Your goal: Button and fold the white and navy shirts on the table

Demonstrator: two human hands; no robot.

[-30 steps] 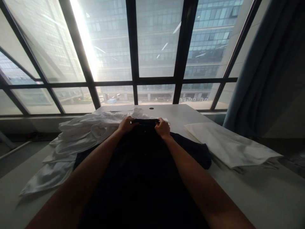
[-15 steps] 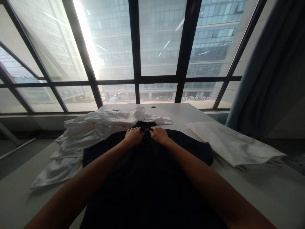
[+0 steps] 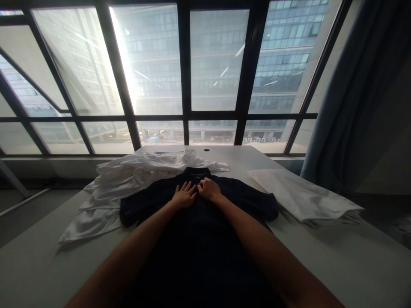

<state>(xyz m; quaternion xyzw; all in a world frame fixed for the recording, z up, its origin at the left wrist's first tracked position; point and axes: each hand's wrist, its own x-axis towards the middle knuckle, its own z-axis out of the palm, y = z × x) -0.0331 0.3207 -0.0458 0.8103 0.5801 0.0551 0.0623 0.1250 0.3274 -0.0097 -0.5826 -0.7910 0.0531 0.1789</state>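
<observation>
A dark short-sleeved shirt (image 3: 195, 231) lies spread on the white table (image 3: 237, 156), its collar (image 3: 205, 172) pointing toward the window. My left hand (image 3: 184, 196) rests flat on the chest just below the collar, fingers spread. Beside it, my right hand (image 3: 209, 189) has its fingers curled in a pinch at the shirt's front opening near the neck. Both forearms stretch over the shirt's body. The shirt's lower part is too dark to make out in detail.
Crumpled white cloth (image 3: 128, 175) lies to the left, partly against the shirt's shoulder. A folded white cloth (image 3: 305, 194) sits on the right. Behind the table stand large windows (image 3: 213, 64), with a blue-grey curtain (image 3: 334, 107) at the right.
Both hands have come slightly down from the collar toward the chest. The left hand has flattened and spread its fingers; the right stays curled. The camera view has tilted up a little.
</observation>
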